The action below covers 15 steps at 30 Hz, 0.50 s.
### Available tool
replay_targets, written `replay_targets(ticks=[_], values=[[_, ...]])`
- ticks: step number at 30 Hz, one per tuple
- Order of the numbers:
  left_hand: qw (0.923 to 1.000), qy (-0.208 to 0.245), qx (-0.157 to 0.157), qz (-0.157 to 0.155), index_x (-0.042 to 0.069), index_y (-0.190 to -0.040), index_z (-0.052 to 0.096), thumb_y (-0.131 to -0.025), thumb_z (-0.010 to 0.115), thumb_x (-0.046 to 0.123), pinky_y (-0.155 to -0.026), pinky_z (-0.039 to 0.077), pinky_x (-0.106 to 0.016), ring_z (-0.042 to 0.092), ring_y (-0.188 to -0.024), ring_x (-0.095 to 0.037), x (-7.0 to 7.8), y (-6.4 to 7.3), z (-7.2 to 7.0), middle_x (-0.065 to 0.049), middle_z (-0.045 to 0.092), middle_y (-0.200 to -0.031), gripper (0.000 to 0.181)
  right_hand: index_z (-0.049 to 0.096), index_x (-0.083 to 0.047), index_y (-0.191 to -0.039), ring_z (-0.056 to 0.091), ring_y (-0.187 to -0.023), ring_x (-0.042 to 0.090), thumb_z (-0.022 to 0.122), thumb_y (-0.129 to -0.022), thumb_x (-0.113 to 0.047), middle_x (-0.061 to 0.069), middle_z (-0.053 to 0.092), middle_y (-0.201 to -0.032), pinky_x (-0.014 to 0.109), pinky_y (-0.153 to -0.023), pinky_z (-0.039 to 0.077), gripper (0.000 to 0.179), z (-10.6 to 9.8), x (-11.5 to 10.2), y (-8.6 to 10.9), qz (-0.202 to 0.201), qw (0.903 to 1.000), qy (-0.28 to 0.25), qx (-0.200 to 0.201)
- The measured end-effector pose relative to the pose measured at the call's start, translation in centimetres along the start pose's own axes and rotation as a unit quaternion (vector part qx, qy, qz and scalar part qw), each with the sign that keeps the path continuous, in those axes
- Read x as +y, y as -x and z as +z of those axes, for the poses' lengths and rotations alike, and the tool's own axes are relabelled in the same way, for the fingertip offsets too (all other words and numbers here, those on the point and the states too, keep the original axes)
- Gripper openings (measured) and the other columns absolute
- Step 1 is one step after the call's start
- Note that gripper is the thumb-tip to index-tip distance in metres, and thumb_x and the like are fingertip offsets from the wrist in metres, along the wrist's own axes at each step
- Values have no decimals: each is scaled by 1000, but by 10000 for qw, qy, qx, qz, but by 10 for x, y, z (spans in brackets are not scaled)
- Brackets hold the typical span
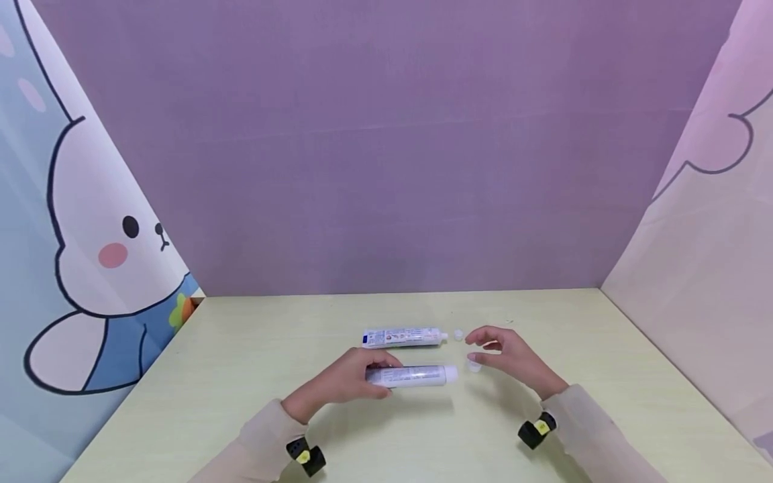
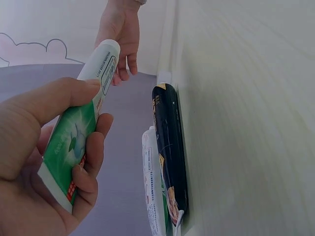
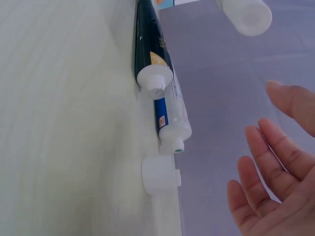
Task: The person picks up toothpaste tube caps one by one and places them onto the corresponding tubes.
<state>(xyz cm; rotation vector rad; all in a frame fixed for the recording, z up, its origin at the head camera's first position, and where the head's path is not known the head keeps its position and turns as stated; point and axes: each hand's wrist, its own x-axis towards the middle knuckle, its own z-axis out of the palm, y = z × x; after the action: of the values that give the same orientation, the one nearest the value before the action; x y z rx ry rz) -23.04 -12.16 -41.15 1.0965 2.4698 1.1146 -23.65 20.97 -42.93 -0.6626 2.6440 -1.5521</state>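
L hand [image 1: 350, 379] is gripping capped tube [image 1: 417, 376], prob. soft, best held mid-body; R hand [image 1: 510, 357], fingers apart, is hovering twd far edge of surface [image 1: 266, 342].

A small, curtained-off booth around a table [image 1: 253, 349] is shown; whether it is set up in a home, an office or a studio cannot be told. The pale, wood-grained top is closed in at the back by a plain purple sheet [image 1: 386, 147]. It is flanked by a blue hanging [image 1: 18, 201], printed with a white cartoon animal [image 1: 90, 201], and by a pinkish hanging [image 1: 694, 302]. Black devices [image 1: 306, 457] are worn at both wrists.
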Motion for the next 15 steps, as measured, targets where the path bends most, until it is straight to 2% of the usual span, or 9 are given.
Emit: replay_targets(ticks=[4, 8, 12, 15], values=[[10000, 56, -10, 2, 15, -111, 66, -78, 76, 11, -71, 46, -21, 56, -81, -4, -1, 1, 2, 3, 67, -103, 34, 60, 4, -111, 56, -103, 29, 68, -86, -19, 22, 60, -111, 28, -87, 46, 34, -2, 6, 0, 238, 9996, -83, -126], [9998, 63, 9, 189, 11, -111, 66, -78, 76, 11, -69, 47, -21, 57, -79, -3, -3, 3, 2, 0, 68, -101, 34, 60, 5, -111, 56, -102, 27, 67, -87, -20, 21, 60, -112, 26, -85, 46, 35, -4, 13, -1, 413, 9990, -21, -187], [9990, 57, -20, 447, 7, -110, 66, -78, 76, 10, -67, 47, -20, 56, -79, -1, -5, 4, 2, -1, 69, -100, 34, 60, 4, -112, 55, -103, 26, 68, -87, -21, 18, 60, -112, 31, -84, 47, 36, -5, 17, -2, 660, 9976, -25, -218], [9992, 83, -41, 396, 8, -111, 66, -78, 76, 11, -67, 47, -20, 56, -79, -1, -4, 5, 2, -1, 69, -101, 35, 59, 3, -113, 55, -104, 27, 69, -86, -22, 17, 60, -114, 34, -84, 46, 38, -5, 19, -2, 860, 9960, -142, -219]])
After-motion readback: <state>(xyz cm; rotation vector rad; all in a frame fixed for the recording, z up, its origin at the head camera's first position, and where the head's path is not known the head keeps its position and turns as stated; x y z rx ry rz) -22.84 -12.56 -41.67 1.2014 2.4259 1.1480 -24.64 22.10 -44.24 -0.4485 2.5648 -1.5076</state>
